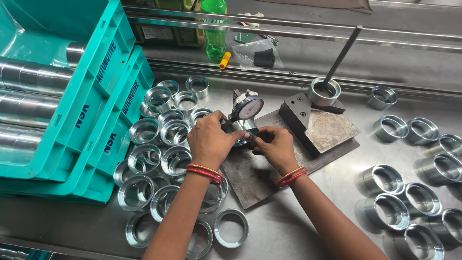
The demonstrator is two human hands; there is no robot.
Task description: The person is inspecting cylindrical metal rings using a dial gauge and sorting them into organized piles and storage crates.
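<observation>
Forearms with red bangles reach in over the steel table (298, 231), where loose rings (144, 192) lie heaped beside the stacked teal crates (62, 120). On the dark base plate (250, 178), the left hand (209, 139) and right hand (275, 147) close their fingers around one metal ring (243, 132) under the dial gauge (248, 107). Keeping the ring seated flat and steady against the probe probably gives a truer reading.

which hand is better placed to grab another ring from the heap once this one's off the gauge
Left. The left hand sits right beside the heap of rings; the right hand is across the gauge, on the plate side.
</observation>
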